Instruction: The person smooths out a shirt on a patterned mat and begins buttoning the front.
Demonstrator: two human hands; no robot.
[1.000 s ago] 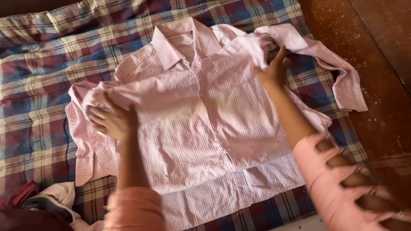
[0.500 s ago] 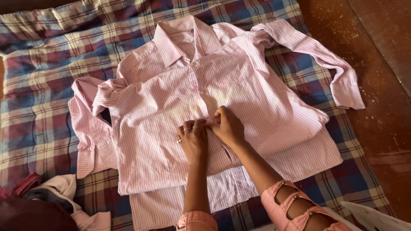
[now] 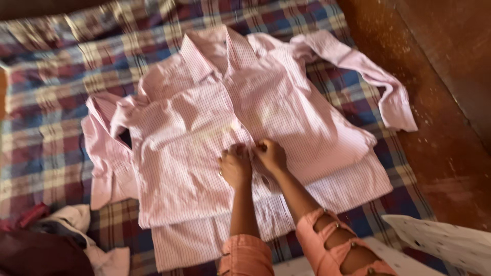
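- Head view, blurred throughout.
- Pink-and-white striped cotton shirt spread front-up on a red, blue and cream checked blanket, collar away from the wearer, hem toward the near edge.
- Left hand and right hand side by side, knuckles up, touching each other at the middle of the shirt's button line.
- Fingers of both curled narrow, pinching the striped cloth there; too blurred to tell whether on a button.
- Salmon-pink sleeves with slit openings on both forearms, at the bottom edge.
- One shirt sleeve bunched and doubled at the left side, just beside the body of the shirt.
- Other shirt sleeve stretched out to the right, cuff reaching the blanket's edge near the dark red-brown floor.
- Heap of maroon, grey and cream clothes at the bottom left, apart from the shirt.
- White speckled cloth at the bottom right corner.
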